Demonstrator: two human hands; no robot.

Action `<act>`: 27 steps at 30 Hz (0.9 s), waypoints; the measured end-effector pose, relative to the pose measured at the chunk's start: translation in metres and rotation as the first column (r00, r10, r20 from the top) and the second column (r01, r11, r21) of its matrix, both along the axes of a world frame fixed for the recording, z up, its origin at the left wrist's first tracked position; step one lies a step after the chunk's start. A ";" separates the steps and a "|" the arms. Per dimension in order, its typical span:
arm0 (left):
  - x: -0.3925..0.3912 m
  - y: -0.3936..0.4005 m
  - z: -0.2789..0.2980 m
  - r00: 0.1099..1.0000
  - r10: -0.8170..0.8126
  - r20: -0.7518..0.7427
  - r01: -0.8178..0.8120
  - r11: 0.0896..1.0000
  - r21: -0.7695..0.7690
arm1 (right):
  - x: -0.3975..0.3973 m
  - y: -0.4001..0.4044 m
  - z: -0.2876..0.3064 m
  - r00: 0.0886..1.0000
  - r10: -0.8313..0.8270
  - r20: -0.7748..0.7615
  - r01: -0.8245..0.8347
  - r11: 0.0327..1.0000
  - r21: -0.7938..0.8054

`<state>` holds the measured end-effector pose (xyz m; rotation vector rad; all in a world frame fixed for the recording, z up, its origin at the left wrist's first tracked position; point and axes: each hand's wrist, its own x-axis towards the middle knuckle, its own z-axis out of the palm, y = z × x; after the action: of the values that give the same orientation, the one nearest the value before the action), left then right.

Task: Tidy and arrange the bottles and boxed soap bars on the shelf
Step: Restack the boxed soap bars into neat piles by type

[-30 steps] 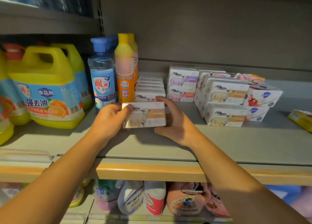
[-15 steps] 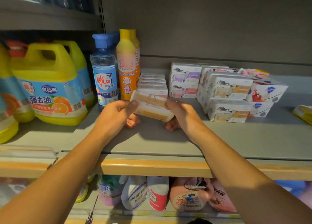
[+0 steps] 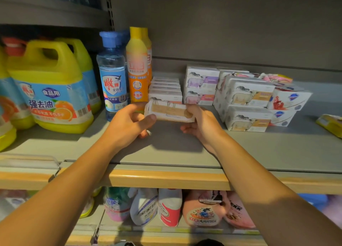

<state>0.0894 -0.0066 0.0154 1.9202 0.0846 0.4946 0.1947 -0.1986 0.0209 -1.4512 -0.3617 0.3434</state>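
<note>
Above the shelf (image 3: 259, 149), a white soap box (image 3: 169, 113) is gripped at its ends by the left hand (image 3: 127, 125) and right hand (image 3: 201, 123). At twelve o'clock lies a row of soap boxes (image 3: 165, 90); at ten o'clock stand a blue-capped bottle (image 3: 112, 75) and orange bottle (image 3: 137, 66); at three o'clock, stacked boxes (image 3: 248, 105).

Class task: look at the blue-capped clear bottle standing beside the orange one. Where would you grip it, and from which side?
Grip the blue-capped bottle round its straight labelled body, coming from the front. It stands upright at the shelf front; the orange bottle sits close on one side and the yellow jug on the other, so only the front is open.
</note>
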 end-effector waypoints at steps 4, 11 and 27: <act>0.000 0.003 -0.002 0.996 -0.080 0.043 0.083 0.993 -0.080 | -0.002 -0.004 -0.003 0.992 0.027 0.127 -0.034 0.998 0.049; 0.000 0.002 -0.002 0.996 -0.038 0.078 0.033 0.998 0.055 | -0.012 -0.001 -0.007 0.805 0.048 0.592 0.068 0.983 -0.172; -0.006 -0.005 -0.006 0.935 0.083 0.346 -0.211 0.912 0.351 | -0.010 -0.003 -0.010 0.579 0.005 0.815 0.330 0.913 -0.240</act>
<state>0.0830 -0.0121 0.0098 2.1937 -0.0886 0.9865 0.1844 -0.2013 0.0114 -1.9577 -0.9295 -0.4881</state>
